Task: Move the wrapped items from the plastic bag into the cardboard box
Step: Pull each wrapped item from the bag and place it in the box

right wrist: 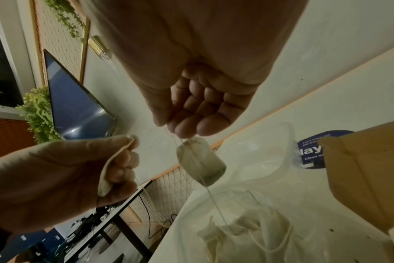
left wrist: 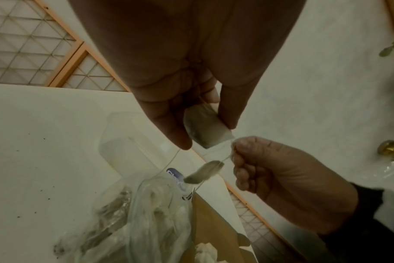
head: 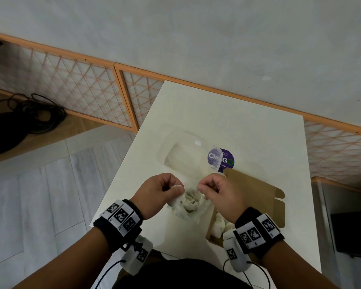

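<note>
two hands work just above the plastic bag (head: 188, 203), which lies crumpled on the desk (head: 196, 105) at lower centre of the head view. the left hand (head: 161, 192) has thumb and fingers curled on one wrapped item (left wrist: 205, 128). the right hand (head: 215, 192) pinches a thin string (right wrist: 212, 197) from which a second wrapped item (right wrist: 200, 160) dangles; that grip is clamped on the thread, not on the pouch itself. the cardboard box (head: 258, 197) sits open at lower right, touching the bag, with at least one pale item already in it. more pouches remain in the bag (right wrist: 247, 227).

the likely trouble is tangling. the strings run down into the bag among the other pouches, so lifting either hand away may, i judge, drag extra items out or snag and snap a thread. the dangling pouch hangs from a thread alone and could swing, slip free, or land on the desk instead of the box. the thin plastic could also lift along with the strings and spill its load.

hard to make out: whether the two held pouches are joined by one thread, how many remain in the bag, and how full the box is, since the right wrist covers its near corner. a clear lidded tray (head: 183, 155) and a round purple sticker (head: 221, 159) lie beyond the hands, the sticker's text partly cut off.
</note>
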A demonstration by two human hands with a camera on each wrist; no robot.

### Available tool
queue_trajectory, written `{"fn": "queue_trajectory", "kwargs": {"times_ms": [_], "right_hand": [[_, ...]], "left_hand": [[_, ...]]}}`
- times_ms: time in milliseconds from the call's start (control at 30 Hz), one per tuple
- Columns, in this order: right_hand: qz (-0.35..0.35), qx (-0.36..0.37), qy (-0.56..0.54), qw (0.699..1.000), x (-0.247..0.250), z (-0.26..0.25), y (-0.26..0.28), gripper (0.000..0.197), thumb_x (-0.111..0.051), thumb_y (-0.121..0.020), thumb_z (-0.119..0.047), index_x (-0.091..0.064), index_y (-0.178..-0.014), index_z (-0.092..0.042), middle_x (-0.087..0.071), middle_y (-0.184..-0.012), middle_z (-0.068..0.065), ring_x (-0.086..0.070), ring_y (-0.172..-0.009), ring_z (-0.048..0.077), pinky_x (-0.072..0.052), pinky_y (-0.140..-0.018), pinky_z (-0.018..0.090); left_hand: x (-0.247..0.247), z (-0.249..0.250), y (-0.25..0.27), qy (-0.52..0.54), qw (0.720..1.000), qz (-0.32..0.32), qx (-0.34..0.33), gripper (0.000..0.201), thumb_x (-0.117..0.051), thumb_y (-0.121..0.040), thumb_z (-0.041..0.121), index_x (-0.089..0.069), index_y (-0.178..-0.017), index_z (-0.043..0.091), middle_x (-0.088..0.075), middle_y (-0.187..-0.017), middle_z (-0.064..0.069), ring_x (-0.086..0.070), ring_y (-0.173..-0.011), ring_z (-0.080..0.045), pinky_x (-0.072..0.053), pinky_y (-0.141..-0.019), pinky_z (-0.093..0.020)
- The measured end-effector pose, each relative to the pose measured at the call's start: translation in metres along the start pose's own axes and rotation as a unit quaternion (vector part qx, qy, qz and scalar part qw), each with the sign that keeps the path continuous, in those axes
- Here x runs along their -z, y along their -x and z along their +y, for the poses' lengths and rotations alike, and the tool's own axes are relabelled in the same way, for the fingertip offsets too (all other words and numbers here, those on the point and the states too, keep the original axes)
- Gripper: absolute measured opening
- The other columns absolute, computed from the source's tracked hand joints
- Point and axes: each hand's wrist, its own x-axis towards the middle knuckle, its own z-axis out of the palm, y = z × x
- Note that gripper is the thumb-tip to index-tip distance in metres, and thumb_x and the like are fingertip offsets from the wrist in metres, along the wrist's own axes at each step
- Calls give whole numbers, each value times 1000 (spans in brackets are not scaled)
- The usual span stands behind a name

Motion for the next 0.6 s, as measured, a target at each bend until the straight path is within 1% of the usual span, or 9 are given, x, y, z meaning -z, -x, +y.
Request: {"fn": "queue_trajectory", "kwargs": {"times_ms": [100,233,333,367,400,433,500,533,600], "right_hand": [[-11,13,19,1000,4,-7,-1,16,-70,-98,-18,-73,-84,-27,-68,-73,-10,-62,-69,10,-51,-65,21],[-5,39,36,999,8,-14,-1,18,-67,-99,-18,-69,-84,-26,-62,-68,-14,-56,-66,8,-47,-63,25],[12,35,15,999,13,-25,2,19,-66,-100,-21,-67,-84,-30,-65,-72,-7,-63,-70,24,-53,-66,34],[16,32,14,999,14,-28,3,17,-65,-100,-23,-67,-84,-30,-65,-74,-2,-64,-73,28,-54,-67,36],[21,35,15,999,16,-31,3,16,-66,-100,-23,-67,-85,-29,-65,-74,0,-64,-72,28,-54,-66,36],[26,39,17,999,17,-32,2,16,-66,-100,-22,-67,-85,-28,-65,-73,-1,-62,-69,23,-53,-65,33],[18,45,40,998,15,-26,0,14,-66,-99,-18,-69,-87,-21,-63,-69,-11,-57,-65,7,-48,-62,21],[5,41,70,997,14,-19,-3,12,-66,-99,-17,-70,-89,-19,-63,-71,-14,-56,-66,3,-47,-64,19],[-28,32,182,982,7,6,-6,8,-64,-98,-21,-72,-98,-22,-62,-86,-14,-58,-74,5,-49,-72,23]], "left_hand": [[-4,-2,0,-37,999,-16,6,7,-72,-96,15,-70,-93,9,-69,-69,4,-63,-62,-14,-52,-65,-29],[-10,-4,-2,-70,997,-28,6,5,-74,-94,19,-71,-94,16,-70,-72,2,-65,-65,-14,-55,-68,-34],[-12,-4,-3,-84,996,-34,3,4,-74,-94,21,-71,-93,19,-73,-76,-6,-65,-66,-14,-56,-69,-35],[-13,-4,-4,-87,996,-35,2,4,-73,-94,22,-71,-92,20,-74,-77,-7,-65,-66,-14,-56,-69,-36],[-13,-5,-4,-90,995,-36,2,4,-73,-94,22,-71,-91,20,-73,-76,-5,-65,-65,-14,-55,-69,-36],[-13,-5,-5,-94,995,-36,3,4,-73,-94,22,-70,-91,20,-72,-73,-2,-65,-65,-13,-55,-68,-35],[-13,-6,-6,-104,994,-35,6,4,-73,-94,21,-70,-91,20,-71,-71,4,-64,-64,-11,-55,-69,-35],[-12,-6,-6,-109,993,-33,7,4,-72,-95,21,-70,-91,21,-71,-70,5,-64,-64,-11,-56,-69,-35],[-10,-8,-5,-117,993,-29,10,4,-72,-94,21,-70,-90,21,-71,-71,3,-64,-64,-11,-56,-70,-36]]}}
